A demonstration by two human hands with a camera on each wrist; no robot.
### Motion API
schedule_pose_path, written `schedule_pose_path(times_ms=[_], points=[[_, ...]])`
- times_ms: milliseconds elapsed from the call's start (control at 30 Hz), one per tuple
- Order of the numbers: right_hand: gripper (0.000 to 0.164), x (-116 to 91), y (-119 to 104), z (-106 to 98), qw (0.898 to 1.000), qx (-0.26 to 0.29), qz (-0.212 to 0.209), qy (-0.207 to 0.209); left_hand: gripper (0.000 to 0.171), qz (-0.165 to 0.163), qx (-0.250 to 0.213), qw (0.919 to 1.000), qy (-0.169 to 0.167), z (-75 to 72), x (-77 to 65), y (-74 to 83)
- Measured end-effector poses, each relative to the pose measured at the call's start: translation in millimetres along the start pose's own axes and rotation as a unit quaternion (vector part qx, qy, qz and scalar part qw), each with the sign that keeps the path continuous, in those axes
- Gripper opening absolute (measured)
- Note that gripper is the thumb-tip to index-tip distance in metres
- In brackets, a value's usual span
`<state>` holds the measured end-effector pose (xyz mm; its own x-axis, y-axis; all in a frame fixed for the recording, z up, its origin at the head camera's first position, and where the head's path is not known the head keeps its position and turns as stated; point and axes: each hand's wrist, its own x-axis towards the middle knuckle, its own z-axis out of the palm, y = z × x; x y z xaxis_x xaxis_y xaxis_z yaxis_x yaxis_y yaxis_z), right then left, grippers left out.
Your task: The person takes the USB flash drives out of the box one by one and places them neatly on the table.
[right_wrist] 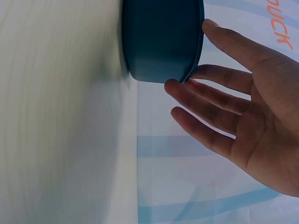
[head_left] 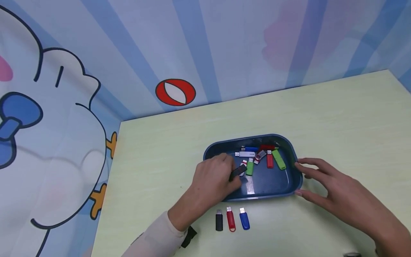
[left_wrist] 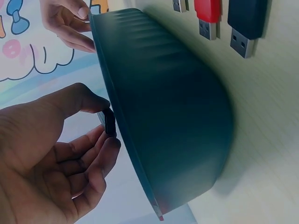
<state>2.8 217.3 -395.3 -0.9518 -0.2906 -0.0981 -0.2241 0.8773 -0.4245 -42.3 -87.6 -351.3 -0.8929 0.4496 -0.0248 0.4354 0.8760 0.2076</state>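
Note:
My left hand (head_left: 212, 178) pinches a black USB stick (head_left: 238, 172) over the left part of a dark blue plastic tray (head_left: 273, 187). In the left wrist view the thumb and fingertips hold that USB stick (left_wrist: 110, 122) just beside the tray's rim. My right hand (head_left: 337, 194) touches the right end of the tray with extended fingertips, seen also at the tray's corner in the right wrist view. Inside the tray lie several USB sticks, among them a green one (head_left: 278, 159), a red one (head_left: 270, 160) and a white one (head_left: 246, 154).
In front of the tray, a black USB stick (head_left: 219, 222), a red USB stick (head_left: 231, 220) and a blue USB stick (head_left: 244, 220) lie in a row on the pale table (head_left: 154, 164). A cartoon-printed wall (head_left: 224, 46) stands behind it.

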Motion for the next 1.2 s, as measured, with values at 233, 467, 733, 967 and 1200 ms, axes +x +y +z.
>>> schedule_pose_path(times_ms=[233,467,733,967,1200], points=[[0.071,0.0,-0.8,0.5,1.0,0.003,0.002,-0.007,0.025,-0.008,-0.001,0.9999,-0.009,-3.1,-4.5,7.2],[0.068,-1.5,-1.3,0.0,1.0,0.0,-0.008,0.006,0.023,0.0,-0.013,0.9999,-0.008,-3.4,-7.9,11.1],[0.067,-1.7,-0.2,0.3,1.0,0.006,-0.012,0.011,0.024,0.007,-0.012,0.9999,-0.005,-6.0,-12.4,15.1],[0.069,-1.8,0.6,0.3,1.0,0.006,-0.007,0.005,0.024,0.004,-0.034,0.9994,-0.002,-6.5,-18.4,19.8],[0.069,-0.6,1.1,-1.0,1.0,0.008,-0.005,0.006,0.026,0.002,-0.05,0.9986,-0.016,-5.1,-23.4,23.6]])
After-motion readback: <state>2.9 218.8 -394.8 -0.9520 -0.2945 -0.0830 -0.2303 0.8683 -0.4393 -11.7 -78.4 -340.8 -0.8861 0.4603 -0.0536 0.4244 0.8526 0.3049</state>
